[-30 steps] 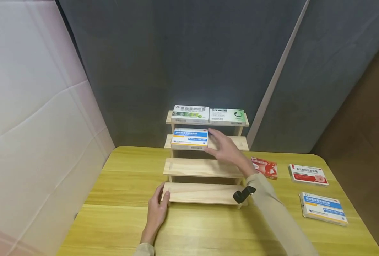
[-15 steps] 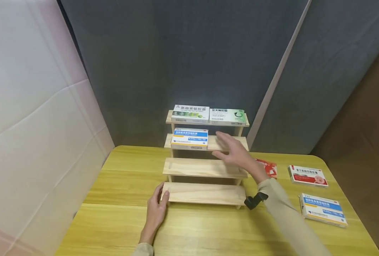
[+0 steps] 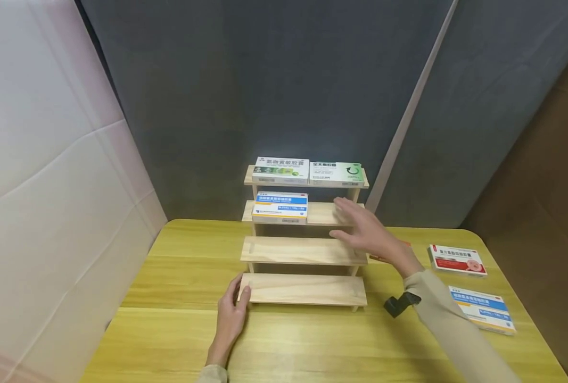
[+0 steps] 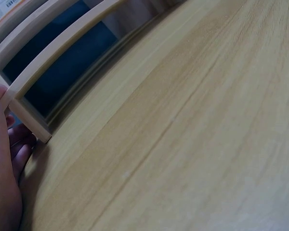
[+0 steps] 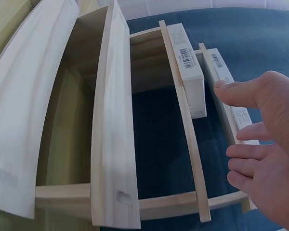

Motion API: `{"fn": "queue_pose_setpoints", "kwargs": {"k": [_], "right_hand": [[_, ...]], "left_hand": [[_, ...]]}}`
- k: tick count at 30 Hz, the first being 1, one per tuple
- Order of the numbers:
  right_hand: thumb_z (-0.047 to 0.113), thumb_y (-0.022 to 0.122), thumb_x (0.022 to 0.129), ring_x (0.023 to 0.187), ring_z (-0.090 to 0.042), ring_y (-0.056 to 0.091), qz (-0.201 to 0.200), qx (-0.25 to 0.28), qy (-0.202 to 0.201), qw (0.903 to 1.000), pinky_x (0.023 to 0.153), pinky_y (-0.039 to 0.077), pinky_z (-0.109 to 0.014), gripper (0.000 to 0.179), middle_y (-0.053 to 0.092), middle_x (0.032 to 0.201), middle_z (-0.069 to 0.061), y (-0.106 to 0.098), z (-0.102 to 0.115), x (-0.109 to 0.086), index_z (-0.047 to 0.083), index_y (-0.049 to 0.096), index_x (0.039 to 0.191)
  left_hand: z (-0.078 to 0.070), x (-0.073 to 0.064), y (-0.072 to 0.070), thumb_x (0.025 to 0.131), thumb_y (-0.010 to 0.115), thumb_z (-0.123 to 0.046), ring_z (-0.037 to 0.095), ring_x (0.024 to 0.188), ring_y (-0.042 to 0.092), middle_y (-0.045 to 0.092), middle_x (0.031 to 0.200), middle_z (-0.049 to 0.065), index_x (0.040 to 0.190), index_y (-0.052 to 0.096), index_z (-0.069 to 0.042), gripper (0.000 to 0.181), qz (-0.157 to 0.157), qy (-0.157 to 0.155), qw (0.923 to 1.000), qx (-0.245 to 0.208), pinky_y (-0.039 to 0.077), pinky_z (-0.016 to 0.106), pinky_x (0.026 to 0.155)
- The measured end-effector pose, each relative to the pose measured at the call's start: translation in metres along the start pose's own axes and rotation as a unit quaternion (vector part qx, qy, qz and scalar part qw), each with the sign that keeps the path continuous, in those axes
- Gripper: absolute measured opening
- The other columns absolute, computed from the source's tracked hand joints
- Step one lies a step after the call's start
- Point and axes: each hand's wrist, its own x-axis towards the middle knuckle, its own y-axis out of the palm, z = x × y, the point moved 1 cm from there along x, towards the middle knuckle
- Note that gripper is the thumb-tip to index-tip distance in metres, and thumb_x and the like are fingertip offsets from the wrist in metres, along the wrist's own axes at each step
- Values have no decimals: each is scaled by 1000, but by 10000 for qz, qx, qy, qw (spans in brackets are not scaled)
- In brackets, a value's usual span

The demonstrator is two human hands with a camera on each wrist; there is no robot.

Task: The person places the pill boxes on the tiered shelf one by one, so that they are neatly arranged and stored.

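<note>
Since a second ago, the right hand (image 3: 367, 231) has drawn away rightward from the blue-and-white box (image 3: 280, 207); it is open, fingers extended, holding nothing, near the right end of the stepped wooden rack (image 3: 303, 290). The box lies on the rack's second tier from the top, toward the left, long axis left-to-right along the tier, lettering upright for the viewer. The left hand (image 3: 231, 314) grips the rack's lowest tier at its left end.

Screened-off booth, dark backdrop (image 3: 264, 80), pale side sheet (image 3: 49, 133)

left fingers (image 4: 22, 155) around one end of a tiered wooden rack (image 4: 62, 47) on a wood-grained tabletop (image 4: 183, 130)
</note>
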Motion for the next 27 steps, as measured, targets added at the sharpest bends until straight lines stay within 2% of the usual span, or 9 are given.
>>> {"fn": "queue_pose_setpoints", "kwargs": {"k": [6, 14, 21, 27], "right_hand": [[28, 72, 94, 150, -43, 30, -13, 47, 38, 10000, 122, 26, -64, 77, 33, 162, -23, 0, -4, -13, 0, 34, 156], [23, 76, 91, 149, -44, 32, -357, -10, -288, 9989, 119, 31, -63, 79, 34, 161, -24, 2, -19, -34, -3, 36, 154], [30, 76, 91, 150, -43, 29, -197, -95, 214, 9995, 119, 30, -65, 84, 30, 164, -23, -4, -36, -56, 2, 32, 157], [31, 79, 89, 150, -46, 30, -186, -137, 503, 9985, 117, 30, -68, 88, 32, 163, -23, -9, -44, -71, 5, 33, 158]], "left_hand": [[-1, 0, -1, 105, 55, -16, 37, 136, 53, 62, 139, 22, 144, 52, 1, 43, -46, -43, 10000, 2, 30, 6, 110], [-2, -2, -3, 104, 56, -15, 38, 135, 54, 62, 137, 23, 144, 51, 3, 44, -110, -107, 9999, 22, 31, 6, 109], [-2, 0, 0, 105, 56, -17, 36, 135, 54, 63, 137, 23, 144, 50, 4, 45, -21, -79, 10000, -32, 32, 6, 108], [-2, 0, 0, 104, 57, -16, 33, 134, 55, 64, 135, 23, 144, 52, 3, 44, -87, -74, 9999, -29, 33, 6, 108]]}}
